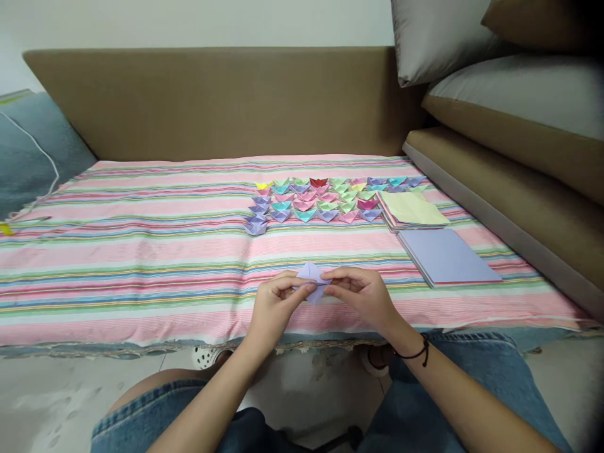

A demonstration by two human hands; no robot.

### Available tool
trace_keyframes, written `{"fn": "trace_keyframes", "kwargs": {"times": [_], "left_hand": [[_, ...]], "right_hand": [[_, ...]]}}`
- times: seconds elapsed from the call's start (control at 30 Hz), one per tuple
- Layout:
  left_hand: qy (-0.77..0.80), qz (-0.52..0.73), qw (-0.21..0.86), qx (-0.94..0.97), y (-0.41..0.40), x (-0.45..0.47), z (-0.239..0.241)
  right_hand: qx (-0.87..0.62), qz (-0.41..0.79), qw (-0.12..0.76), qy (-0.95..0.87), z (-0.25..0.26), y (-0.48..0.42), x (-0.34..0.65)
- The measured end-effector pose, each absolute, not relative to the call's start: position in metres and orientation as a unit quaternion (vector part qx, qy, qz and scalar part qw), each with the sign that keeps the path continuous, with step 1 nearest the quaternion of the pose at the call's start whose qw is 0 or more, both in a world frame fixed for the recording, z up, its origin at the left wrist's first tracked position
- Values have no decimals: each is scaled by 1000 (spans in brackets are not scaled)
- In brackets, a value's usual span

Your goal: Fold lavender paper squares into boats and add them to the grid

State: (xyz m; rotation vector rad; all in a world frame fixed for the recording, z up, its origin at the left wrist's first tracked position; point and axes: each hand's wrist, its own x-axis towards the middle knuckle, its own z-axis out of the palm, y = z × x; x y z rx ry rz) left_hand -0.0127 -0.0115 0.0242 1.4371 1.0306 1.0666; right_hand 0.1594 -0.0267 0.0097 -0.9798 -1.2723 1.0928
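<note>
A small piece of folded lavender paper is held up between my two hands, just above the near part of the striped cloth. My left hand pinches its left side between thumb and fingers. On the opposite side, my right hand grips the paper with thumb and forefinger. Creases run through the paper, and its lower part is partly covered by my fingers. Beyond my hands, several folded paper boats in many colours stand in rows on the cloth.
To the right lie a stack of lavender paper sheets and a stack topped with pale yellow paper. Brown and grey cushions line the right side. A brown backrest closes off the back. A white cable trails at the left.
</note>
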Motion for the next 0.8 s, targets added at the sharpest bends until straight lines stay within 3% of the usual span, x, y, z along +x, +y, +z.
{"fn": "trace_keyframes", "kwargs": {"times": [0.23, 0.5, 0.8], "left_hand": [[422, 456, 512, 594, -14, -11, 21], [429, 482, 529, 551, -9, -19, 26], [399, 462, 545, 575, -9, -17, 25]], "right_hand": [[-455, 402, 581, -542, 11, -31, 159], [-449, 437, 601, -496, 12, -28, 162], [-456, 399, 589, -534, 14, -30, 163]]}}
